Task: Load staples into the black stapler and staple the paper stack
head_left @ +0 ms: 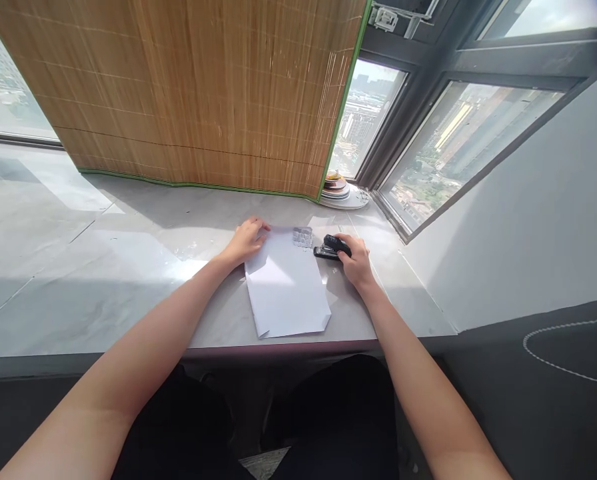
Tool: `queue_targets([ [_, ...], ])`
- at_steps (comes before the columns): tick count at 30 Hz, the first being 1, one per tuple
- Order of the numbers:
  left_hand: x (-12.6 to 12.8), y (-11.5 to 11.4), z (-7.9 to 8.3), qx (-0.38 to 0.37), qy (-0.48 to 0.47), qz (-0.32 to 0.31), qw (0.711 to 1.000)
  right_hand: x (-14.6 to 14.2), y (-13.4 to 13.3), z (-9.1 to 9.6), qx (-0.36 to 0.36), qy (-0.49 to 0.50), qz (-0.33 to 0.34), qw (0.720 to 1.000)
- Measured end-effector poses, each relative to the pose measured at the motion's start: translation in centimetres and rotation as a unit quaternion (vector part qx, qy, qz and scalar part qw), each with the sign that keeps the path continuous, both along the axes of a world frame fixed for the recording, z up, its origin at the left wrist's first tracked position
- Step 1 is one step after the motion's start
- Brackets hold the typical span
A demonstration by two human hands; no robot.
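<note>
Near the front edge of the ledge (78,293), toward its right end, a sheet of white paper (286,287) is being worked on by two hands. Beside the sheet's right edge, a black stapler (331,248) is being clamped in the right hand (357,261), its nose being aimed at the paper; whether the edge is being overlapped cannot be told. The sheet's upper left edge is being covered by the left hand (250,240); whether the paper is being pinched or merely pressed cannot be told.

Stapling, it seems, is being carried out best if the sheet is being pressed flat, the stapler is being held level, and the left fingers are being placed clear of its nose.

Nearest the ledge's front edge, the sheet's outline is being broken by two folded lower corners. Farther up, its plain surface is being crossed by sunlight and shadow. At its upper right corner, the white is being interrupted by a dense grey patch (302,237), apparently of staples. Beyond, in the ledge's far right corner, stacked plates (347,200) are being partly hidden by a bamboo blind (203,93).
</note>
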State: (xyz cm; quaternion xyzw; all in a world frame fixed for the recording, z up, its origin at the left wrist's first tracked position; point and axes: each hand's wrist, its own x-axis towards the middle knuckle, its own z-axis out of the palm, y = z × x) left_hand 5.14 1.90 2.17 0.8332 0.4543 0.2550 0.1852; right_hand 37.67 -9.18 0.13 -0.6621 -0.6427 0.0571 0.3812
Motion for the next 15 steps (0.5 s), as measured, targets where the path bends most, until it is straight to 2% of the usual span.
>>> queue_targets([
  [5,0.5,-0.8,0.0,0.025,0.097,0.016,0.995,-1.2,-0.3,0.3,0.009,-0.027,0.028,0.999],
  [10,1.2,-1.5,0.1,0.097,0.184,0.017,0.978,-1.6,-0.3,0.4,0.004,-0.025,0.034,0.999],
  [13,1.4,-1.4,-0.1,0.071,0.195,0.001,0.978,-1.6,-0.2,0.4,0.010,-0.023,0.032,0.999],
  [15,1.4,-1.2,-0.3,0.055,0.193,0.016,0.980,-1.6,-0.2,0.3,0.016,-0.022,0.029,0.999],
])
